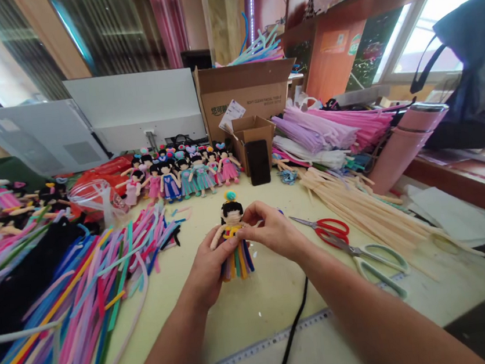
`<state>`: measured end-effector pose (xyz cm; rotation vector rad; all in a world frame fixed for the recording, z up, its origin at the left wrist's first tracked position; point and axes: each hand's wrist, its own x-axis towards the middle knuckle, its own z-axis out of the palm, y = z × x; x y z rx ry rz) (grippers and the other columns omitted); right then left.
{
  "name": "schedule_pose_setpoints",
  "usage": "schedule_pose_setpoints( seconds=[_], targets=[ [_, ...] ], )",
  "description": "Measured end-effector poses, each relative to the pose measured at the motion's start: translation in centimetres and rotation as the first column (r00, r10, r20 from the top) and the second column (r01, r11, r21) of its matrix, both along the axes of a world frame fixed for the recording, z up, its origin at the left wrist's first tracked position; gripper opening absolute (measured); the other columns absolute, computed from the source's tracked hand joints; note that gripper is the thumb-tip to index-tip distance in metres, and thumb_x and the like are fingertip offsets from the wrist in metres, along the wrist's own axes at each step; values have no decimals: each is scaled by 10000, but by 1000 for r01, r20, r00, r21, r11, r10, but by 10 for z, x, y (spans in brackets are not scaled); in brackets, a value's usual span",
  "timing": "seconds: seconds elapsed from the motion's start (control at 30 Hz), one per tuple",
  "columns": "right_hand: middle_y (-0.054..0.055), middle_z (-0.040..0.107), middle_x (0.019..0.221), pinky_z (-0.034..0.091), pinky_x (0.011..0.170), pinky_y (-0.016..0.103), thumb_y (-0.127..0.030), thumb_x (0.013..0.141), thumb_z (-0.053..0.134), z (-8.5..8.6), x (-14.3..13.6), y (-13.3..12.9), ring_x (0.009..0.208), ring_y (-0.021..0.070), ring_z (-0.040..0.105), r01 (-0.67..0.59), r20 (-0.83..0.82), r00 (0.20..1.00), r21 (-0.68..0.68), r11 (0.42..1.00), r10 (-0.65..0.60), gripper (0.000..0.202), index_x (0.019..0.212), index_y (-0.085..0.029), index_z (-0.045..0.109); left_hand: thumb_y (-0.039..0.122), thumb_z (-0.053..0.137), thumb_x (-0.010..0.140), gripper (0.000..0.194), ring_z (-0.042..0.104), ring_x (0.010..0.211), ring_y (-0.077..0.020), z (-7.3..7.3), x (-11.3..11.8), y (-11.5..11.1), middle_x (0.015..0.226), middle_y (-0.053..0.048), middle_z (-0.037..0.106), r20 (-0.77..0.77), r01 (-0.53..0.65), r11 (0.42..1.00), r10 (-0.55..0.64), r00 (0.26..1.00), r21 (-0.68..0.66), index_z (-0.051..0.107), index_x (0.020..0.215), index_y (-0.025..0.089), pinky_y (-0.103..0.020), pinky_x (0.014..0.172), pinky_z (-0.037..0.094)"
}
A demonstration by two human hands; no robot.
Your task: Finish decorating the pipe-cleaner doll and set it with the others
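Between my hands stands a small pipe-cleaner doll [237, 264] with black hair, a yellow and teal bun on top, and a skirt of blue, yellow and dark red strips. My left hand [210, 261] is wrapped around the doll's side, thumb pressed on its waist. On the other side my right hand [272, 231] pinches at the doll's arm and chest near the yellow collar. What exactly its fingertips grip is partly hidden. Red-handled scissors [333, 230] and white-green-handled scissors [376, 257] lie to the right of my right hand.
Finished dolls [197, 172] stand in rows at the back beside a black phone [258, 162] and cardboard boxes [245, 91]. Colourful pipe cleaners [100, 280] pile up at left, beige ones [360, 215] at right. A pink bottle [408, 142], a measuring tape [269, 342] and a black cord [294, 328] are also there.
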<state>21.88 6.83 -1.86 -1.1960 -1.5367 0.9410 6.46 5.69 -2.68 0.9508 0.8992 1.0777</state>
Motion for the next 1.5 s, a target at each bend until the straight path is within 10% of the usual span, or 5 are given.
schedule_pose_setpoints(
  seconds=[1.37, 1.5],
  targets=[
    [-3, 626, 764, 359, 624, 244, -419, 632, 725, -7, -1, 4, 700, 118, 521, -274, -298, 937, -301, 913, 184, 340, 861, -170, 688, 373, 822, 582, 687, 647, 929, -227, 4, -14, 1, 1031, -57, 698, -181, 92, 992, -76, 981, 81, 537, 1184, 204, -314, 790, 490],
    [8, 657, 799, 386, 658, 257, -405, 617, 753, -8, -1, 5, 726, 131, 565, -285, -322, 929, -313, 906, 182, 363, 881, -166, 683, 483, 738, 652, 538, 619, 743, -187, 9, -22, 7, 836, -30, 689, -301, -39, 981, 96, 949, 190, 609, 1084, 189, -299, 684, 467]
  ],
)
